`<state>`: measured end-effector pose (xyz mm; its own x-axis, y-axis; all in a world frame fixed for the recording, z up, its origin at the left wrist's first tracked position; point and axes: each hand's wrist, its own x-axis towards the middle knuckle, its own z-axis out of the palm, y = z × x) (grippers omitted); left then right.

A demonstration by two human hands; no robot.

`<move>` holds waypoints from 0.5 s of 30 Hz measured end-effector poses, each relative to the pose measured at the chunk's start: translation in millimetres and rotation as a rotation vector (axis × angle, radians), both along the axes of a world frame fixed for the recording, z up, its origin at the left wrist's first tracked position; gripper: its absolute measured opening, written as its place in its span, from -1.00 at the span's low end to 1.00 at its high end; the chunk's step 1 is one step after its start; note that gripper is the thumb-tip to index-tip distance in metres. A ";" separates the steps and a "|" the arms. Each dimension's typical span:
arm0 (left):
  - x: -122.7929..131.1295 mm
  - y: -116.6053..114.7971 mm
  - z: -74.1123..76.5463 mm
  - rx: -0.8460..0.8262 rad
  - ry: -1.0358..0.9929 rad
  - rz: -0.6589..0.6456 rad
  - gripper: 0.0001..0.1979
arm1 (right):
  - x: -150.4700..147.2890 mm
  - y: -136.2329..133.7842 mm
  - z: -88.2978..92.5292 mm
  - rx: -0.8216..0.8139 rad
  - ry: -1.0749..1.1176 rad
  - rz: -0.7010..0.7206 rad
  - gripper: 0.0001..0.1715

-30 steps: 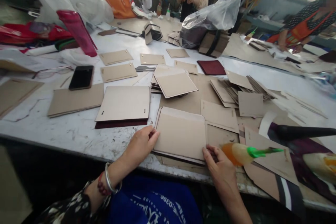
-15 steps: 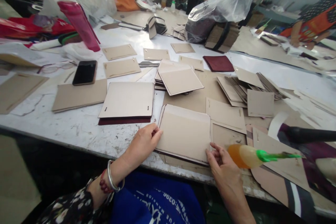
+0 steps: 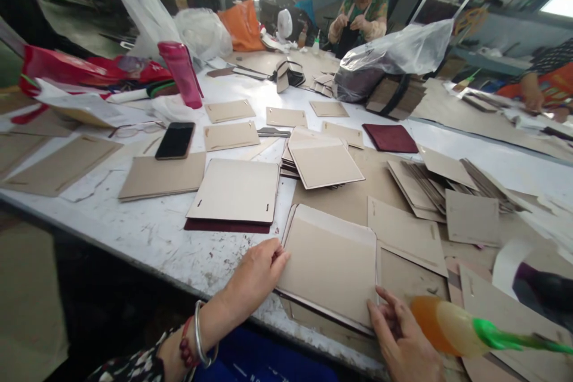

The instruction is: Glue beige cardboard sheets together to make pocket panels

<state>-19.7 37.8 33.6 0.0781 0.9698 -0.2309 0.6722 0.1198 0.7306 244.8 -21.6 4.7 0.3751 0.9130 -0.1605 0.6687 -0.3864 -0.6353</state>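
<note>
A flat beige panel point(image 3: 329, 265) with a dark folded edge lies at the front of the table, atop other beige pieces. Its left edge is pinched in my left hand point(image 3: 262, 265), thumb and fingers pressed together there. My right hand point(image 3: 400, 328) grips the lower right edge, with the thumb and curled fingers around it. Just right of that hand is a glue bottle point(image 3: 452, 325) with orange contents and a green nozzle. Behind the panel is a stack of similar panels point(image 3: 326, 158). A lighter panel with two slots point(image 3: 235, 191) rests on a maroon piece to the left.
A phone point(image 3: 175, 140) lies on beige sheets at left, with a pink bottle point(image 3: 181, 74) behind it. A maroon piece point(image 3: 389, 138) and a fanned pile of panels point(image 3: 414, 191) are at right. Across the table, a person point(image 3: 358, 21) works with both hands.
The camera view has tilted up and turned left, so everything sits lower and farther right. Both hands keep their places on the beige panel, with no clear movement of it on the table.
</note>
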 end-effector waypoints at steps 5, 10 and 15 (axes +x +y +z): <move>1.1 2.3 0.6 -0.024 0.023 0.003 -0.81 | 3.1 -2.1 -3.7 0.039 -0.016 0.057 -0.26; 1.0 3.5 2.3 -0.042 0.048 -0.029 -0.80 | -6.2 -3.5 -5.1 0.176 -0.115 0.051 -0.36; -0.6 6.1 -0.4 -0.044 0.059 -0.074 -0.78 | -17.6 -3.0 -5.2 0.291 -0.190 0.101 -0.51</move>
